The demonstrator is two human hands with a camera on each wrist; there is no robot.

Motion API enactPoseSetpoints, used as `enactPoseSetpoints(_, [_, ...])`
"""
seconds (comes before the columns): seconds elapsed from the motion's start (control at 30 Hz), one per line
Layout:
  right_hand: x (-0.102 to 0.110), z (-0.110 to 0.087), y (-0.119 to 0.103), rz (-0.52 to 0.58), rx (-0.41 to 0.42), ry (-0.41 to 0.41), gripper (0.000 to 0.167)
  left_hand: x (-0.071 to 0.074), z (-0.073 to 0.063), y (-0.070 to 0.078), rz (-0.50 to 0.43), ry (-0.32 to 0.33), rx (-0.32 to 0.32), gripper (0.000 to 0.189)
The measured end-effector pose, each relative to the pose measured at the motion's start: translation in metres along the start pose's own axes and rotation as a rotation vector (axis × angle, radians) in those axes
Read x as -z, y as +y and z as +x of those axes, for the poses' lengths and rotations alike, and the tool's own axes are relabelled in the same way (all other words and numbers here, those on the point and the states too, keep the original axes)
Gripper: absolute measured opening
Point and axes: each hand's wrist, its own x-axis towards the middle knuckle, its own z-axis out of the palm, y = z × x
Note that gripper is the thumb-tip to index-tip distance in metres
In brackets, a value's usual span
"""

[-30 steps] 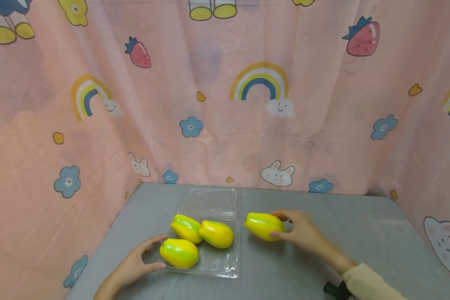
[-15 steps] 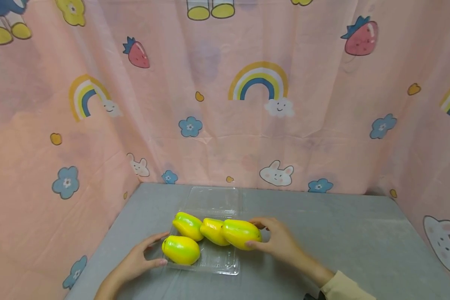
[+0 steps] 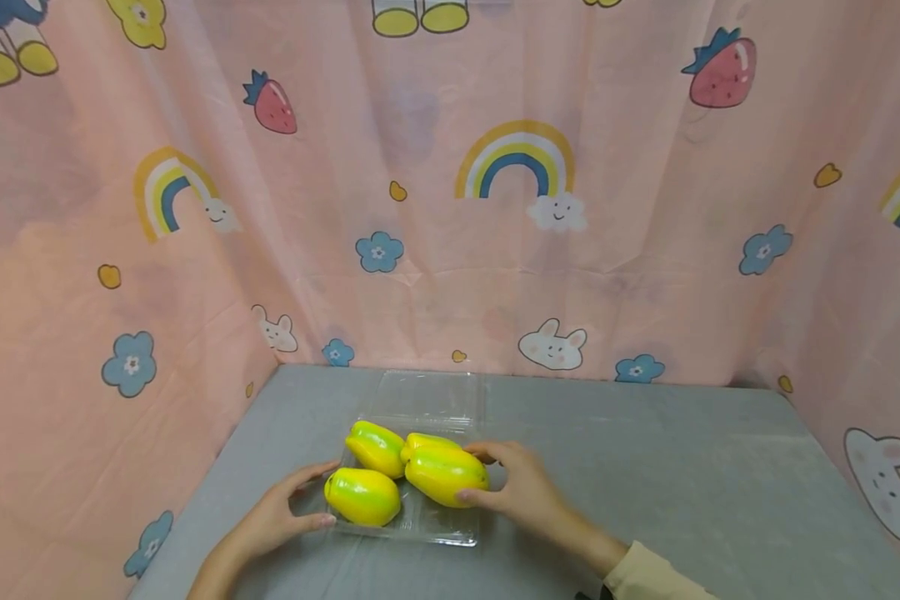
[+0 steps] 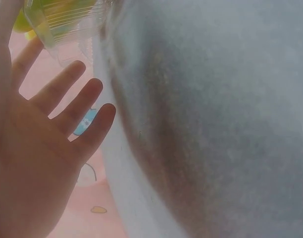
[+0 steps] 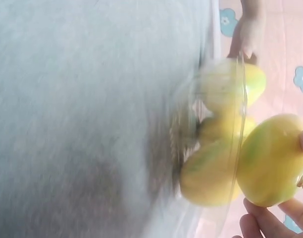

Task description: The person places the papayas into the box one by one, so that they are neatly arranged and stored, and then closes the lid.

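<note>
My right hand [image 3: 521,487] grips a yellow-green papaya [image 3: 446,477] at its right end, thumb in front and fingers behind. In the right wrist view this papaya [image 5: 273,158] is above the rim of a clear plastic box [image 5: 240,94]. Inside the box [image 3: 450,537] lie a front-left papaya [image 3: 362,497], a back-left papaya [image 3: 375,450] and another papaya [image 3: 433,441] partly hidden behind the held one. My left hand [image 3: 277,510] is at the box's left side, fingertips at its edge. The left wrist view shows its fingers [image 4: 67,82] spread and nearly straight.
The box's clear lid [image 3: 423,396] lies folded back toward the rear of the grey table [image 3: 682,475]. A pink patterned curtain [image 3: 435,308] rises behind the table and along both sides.
My right hand has carried the papaya leftward from beside the box to over its right part. The left hand stays at the box's left side.
</note>
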Motion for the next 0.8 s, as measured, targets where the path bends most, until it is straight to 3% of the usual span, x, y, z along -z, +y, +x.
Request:
enactPoseSetpoints(0.23, [-0.014, 0.0, -0.001, 0.029, 0.019, -0.022, 0.063, 0.001, 0.0, 0.001, 0.022, -0.01, -0.014, 0.075])
enactPoseSetpoints(0.8, [-0.032, -0.006, 0.0, 0.013, 0.017, 0.076, 0.061, 0.001, 0.0, 0.001, 0.02, -0.012, -0.009, 0.075])
